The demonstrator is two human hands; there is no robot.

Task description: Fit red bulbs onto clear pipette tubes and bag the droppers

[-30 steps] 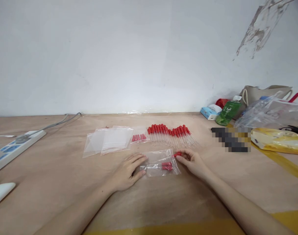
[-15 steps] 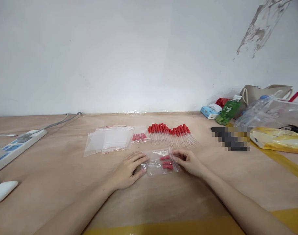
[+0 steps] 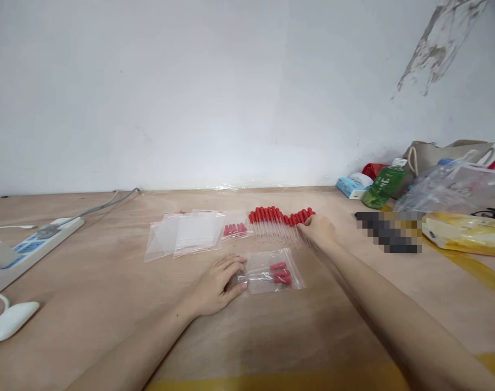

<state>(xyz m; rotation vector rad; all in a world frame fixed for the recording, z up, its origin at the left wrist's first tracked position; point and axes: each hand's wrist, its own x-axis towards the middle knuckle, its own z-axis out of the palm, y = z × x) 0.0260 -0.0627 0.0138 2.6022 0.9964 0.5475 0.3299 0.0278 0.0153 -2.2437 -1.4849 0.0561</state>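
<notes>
Just left of centre, my left hand (image 3: 219, 285) lies on the table, thumb and fingers apart, fingertips touching the left end of a clear zip-lock bag (image 3: 258, 285). Inside this bag are three droppers (image 3: 283, 273) with red bulbs; their thin clear stems point left. My right hand (image 3: 318, 231) is at the right end of a row of red-bulbed droppers (image 3: 267, 217), its fingers closed around a dropper there. The gripped stem is mostly hidden by the hand. Behind my left hand, another bag with several red bulbs (image 3: 235, 228) lies beside flat clear zip-lock bags (image 3: 196, 231).
A power strip (image 3: 39, 244) with cables and a white plug-like object (image 3: 13, 320) lie at left. At right are a tissue pack (image 3: 350, 188), a green bottle (image 3: 384, 184), a blurred dark object (image 3: 388, 232), a yellow package (image 3: 463, 233) and plastic bags (image 3: 455, 187).
My right hand has let go of the right end of the bag and moved up and right to the row of droppers. My left hand stays at the bag's left end.
</notes>
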